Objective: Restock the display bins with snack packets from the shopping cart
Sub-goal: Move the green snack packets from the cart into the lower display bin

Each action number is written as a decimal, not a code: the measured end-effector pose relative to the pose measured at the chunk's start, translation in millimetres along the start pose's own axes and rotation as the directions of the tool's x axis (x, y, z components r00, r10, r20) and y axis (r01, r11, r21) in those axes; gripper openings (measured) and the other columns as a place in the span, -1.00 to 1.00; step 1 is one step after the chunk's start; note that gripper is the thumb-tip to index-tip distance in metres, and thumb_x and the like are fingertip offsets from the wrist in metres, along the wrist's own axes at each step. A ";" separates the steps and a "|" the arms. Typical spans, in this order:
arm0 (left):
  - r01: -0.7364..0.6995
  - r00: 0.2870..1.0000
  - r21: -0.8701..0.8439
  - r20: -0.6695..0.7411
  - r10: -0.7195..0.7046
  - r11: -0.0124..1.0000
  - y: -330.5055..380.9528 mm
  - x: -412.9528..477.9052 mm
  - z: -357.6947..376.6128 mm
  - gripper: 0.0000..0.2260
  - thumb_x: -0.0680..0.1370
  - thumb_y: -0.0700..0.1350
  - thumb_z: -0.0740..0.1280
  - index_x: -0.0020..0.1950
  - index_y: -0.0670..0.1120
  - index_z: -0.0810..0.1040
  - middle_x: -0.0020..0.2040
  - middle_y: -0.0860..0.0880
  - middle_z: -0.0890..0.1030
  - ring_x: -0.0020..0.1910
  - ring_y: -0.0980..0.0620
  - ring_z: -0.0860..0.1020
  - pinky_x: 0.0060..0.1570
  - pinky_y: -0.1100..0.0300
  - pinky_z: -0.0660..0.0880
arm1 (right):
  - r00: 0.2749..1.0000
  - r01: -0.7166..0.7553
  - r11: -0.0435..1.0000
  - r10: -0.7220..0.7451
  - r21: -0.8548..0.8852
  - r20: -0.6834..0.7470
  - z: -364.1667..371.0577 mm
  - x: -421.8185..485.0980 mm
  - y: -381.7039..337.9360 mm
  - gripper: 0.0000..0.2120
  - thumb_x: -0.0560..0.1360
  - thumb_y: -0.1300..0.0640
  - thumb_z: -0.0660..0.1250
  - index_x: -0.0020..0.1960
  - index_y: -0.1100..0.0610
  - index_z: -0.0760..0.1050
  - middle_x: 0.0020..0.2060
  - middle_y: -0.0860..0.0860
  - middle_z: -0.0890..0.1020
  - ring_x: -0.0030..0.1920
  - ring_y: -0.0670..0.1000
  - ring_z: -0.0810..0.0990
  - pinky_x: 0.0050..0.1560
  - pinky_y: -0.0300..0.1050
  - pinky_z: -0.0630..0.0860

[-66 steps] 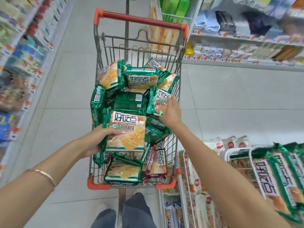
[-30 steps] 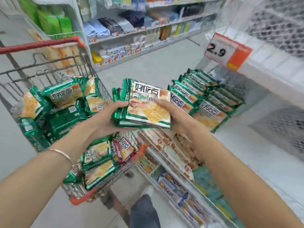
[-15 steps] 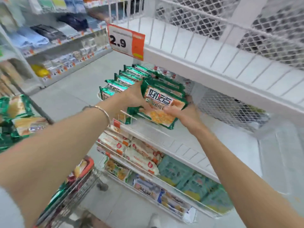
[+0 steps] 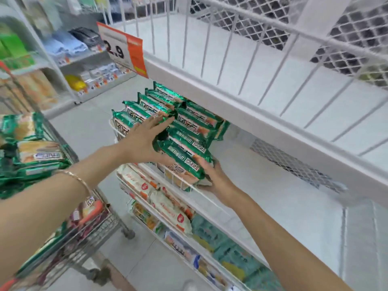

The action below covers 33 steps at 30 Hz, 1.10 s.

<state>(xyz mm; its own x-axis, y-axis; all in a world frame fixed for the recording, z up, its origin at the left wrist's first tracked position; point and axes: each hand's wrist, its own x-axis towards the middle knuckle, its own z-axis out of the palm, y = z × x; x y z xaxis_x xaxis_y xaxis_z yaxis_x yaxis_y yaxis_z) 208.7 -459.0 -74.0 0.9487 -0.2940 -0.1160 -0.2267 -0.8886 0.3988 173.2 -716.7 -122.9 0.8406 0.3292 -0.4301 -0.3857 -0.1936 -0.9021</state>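
Since half a second earlier, carried the green snack packets (image 4: 184,158) lower and nearer, down onto the near edge of the white display shelf (image 4: 262,185), against its low wire front. Left hand (image 4: 144,141) spread flat, fingers (image 4: 162,120) stretched over the standing row of matching packets (image 4: 147,110) at the shelf's left end, thumb side touching the left end of the held packets. Right hand (image 4: 212,175) cupped under the right end of those packets, fingers curled around the wrapper; two or three packets stacked in that grip, exact count not clear. Thin bracelet (image 4: 77,177) on the left wrist. Shopping cart (image 4: 63,234) at the near left, heaped with more green packets (image 4: 35,156). Orange and white price sign (image 4: 123,49) marked 2.9, hanging from the empty wire bin (image 4: 273,66) above. Pale packets (image 4: 168,211) lined up on the lower shelf beneath.
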 end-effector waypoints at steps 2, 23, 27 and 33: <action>0.029 0.998 0.076 0.062 -0.034 0.997 -1.3 -0.6 4.3 -0.18 0.27 0.67 -0.05 0.46 0.49 -0.23 0.65 0.04 -0.10 0.61 -0.10 -0.16 0.53 -0.26 -0.16 | 1.000 -0.024 0.994 0.024 0.109 0.007 1.0 -0.6 -6.5 -0.03 0.33 -0.46 0.30 0.58 -0.20 -0.07 0.41 -0.05 0.41 0.27 0.05 0.55 0.33 0.19 0.50; -0.020 1.000 0.395 0.029 0.010 0.918 -13.8 -12.8 14.8 -0.21 0.34 0.59 -0.38 0.52 0.33 -0.37 0.61 0.05 -0.25 0.60 0.00 -0.18 0.53 -0.28 -0.17 | 0.783 0.458 0.171 -0.543 -0.872 0.305 7.3 6.1 -6.1 -0.42 0.66 -0.29 -0.06 0.61 -0.21 -0.14 0.61 -0.06 -0.21 0.58 -0.02 -0.33 0.55 0.13 -0.34; 0.009 0.999 0.442 0.023 -0.021 0.897 -11.5 -5.2 20.6 -0.23 0.38 0.54 -0.35 0.55 0.31 -0.31 0.63 0.00 -0.21 0.62 -0.05 -0.13 0.53 -0.25 -0.22 | 0.762 0.530 -0.041 -0.415 -0.847 0.497 -12.2 34.7 -13.8 -0.39 0.59 -0.35 -0.24 0.59 -0.19 -0.08 0.62 -0.02 -0.07 0.60 0.02 -0.23 0.57 0.08 -0.28; 0.037 0.999 0.437 0.006 -0.045 0.899 -11.4 -4.1 24.7 -0.20 0.37 0.54 -0.38 0.57 0.26 -0.32 0.63 -0.03 -0.21 0.62 -0.07 -0.16 0.55 -0.21 -0.20 | 0.783 0.516 0.000 -0.404 -0.856 0.472 -11.9 29.2 -19.1 -0.36 0.60 -0.36 -0.19 0.60 -0.13 0.06 0.62 -0.02 0.01 0.61 0.02 -0.15 0.59 0.12 -0.22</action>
<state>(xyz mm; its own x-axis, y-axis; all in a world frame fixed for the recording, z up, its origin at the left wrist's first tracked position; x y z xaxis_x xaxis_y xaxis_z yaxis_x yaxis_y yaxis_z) 202.0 -456.4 -100.5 0.9565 -0.2564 -0.1394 -0.2646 -0.9634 -0.0432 209.6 -714.4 -117.8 0.6347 0.7727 0.0106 0.7597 -0.6215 -0.1911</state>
